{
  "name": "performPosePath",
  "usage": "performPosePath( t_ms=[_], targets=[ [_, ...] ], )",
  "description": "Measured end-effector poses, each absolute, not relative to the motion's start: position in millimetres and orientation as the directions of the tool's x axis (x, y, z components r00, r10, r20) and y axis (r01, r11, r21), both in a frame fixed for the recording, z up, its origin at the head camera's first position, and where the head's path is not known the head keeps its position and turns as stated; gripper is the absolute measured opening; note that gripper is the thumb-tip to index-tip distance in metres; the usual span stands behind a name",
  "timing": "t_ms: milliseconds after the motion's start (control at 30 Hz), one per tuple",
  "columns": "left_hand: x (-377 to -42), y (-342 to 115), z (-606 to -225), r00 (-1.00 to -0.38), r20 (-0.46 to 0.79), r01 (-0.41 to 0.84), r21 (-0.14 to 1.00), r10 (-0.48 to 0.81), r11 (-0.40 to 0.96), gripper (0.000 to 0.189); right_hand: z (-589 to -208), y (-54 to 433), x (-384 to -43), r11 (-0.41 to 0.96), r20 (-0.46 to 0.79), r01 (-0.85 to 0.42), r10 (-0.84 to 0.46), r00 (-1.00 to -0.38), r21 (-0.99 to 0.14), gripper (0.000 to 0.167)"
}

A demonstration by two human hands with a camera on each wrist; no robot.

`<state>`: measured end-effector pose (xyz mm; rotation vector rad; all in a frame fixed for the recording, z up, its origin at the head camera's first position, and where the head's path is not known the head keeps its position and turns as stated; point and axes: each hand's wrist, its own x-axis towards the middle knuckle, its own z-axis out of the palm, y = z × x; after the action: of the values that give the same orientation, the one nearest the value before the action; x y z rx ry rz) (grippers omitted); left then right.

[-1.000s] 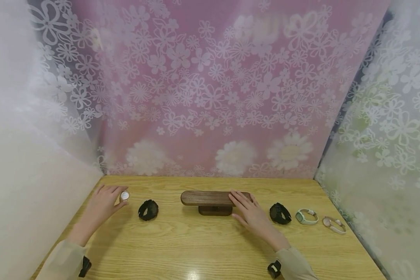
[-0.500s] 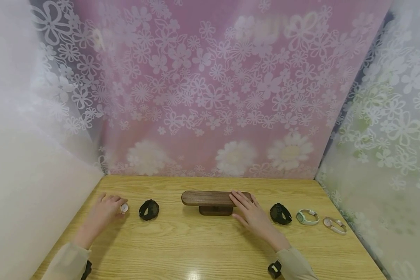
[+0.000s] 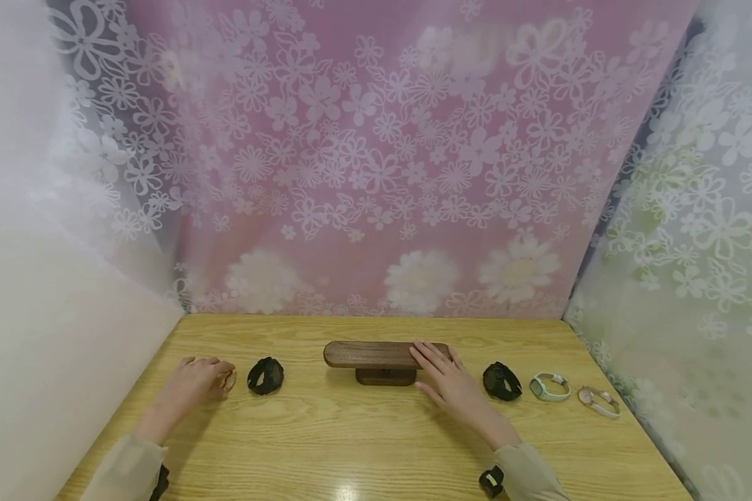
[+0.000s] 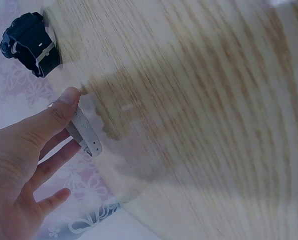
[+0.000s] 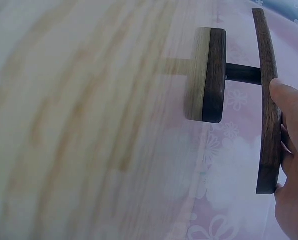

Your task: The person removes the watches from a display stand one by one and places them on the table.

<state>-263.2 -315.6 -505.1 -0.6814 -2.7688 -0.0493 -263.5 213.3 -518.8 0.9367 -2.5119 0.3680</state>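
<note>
My left hand [image 3: 194, 390] pinches a small watch [image 3: 228, 380] between thumb and fingers, just above or on the table's left side; I cannot tell which. In the left wrist view its pale strap [image 4: 89, 134] hangs below the thumb tip, and the dial is hidden. A chunky black watch [image 3: 266, 376] stands just right of that hand. My right hand [image 3: 454, 390] rests on the right end of a dark wooden bar stand [image 3: 370, 355], fingers laid straight over the top. Its thumb touches the front edge of the bar [image 5: 268, 150].
Right of the stand, on the wooden table [image 3: 326, 445], sit another black watch [image 3: 502, 382], a mint-green watch [image 3: 549, 387] and a white-strapped watch [image 3: 598, 402]. A flowered pink curtain [image 3: 376, 174] closes off the back, with pale sheets at both sides.
My left hand has come lower and nearer with the watch, turning it so that its white dial no longer faces the head camera. The right hand and the stand have stayed put.
</note>
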Motion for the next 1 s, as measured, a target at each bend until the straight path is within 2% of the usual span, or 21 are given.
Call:
performPosePath(
  t_ms=[433,633,800,1000],
  targets=[
    [-260.7,-317.7,-507.4,-0.886,0.232,0.417,0.017,0.402,0.909,0.051,-517.8,211.8,-264.9,0.714,0.508,-0.695,-0.569,-0.646,-0.084,0.071],
    [-259.3,-320.1,-510.5,-0.858,0.3,0.447,0.036,0.417,0.894,0.055,-518.3,212.3,-266.0,0.724,0.489,-0.684,-0.564,-0.665,-0.095,0.07],
    [-259.7,-321.9,-510.7,-0.834,0.356,0.468,0.052,0.421,0.882,0.049,-516.7,212.6,-267.8,0.715,0.483,-0.689,-0.565,-0.669,-0.116,0.069],
    [-256.1,-317.3,-505.6,-0.88,0.32,0.397,0.095,0.35,0.913,0.052,-512.1,215.3,-267.0,0.725,0.432,-0.671,-0.561,-0.706,-0.156,0.068]
  ],
)
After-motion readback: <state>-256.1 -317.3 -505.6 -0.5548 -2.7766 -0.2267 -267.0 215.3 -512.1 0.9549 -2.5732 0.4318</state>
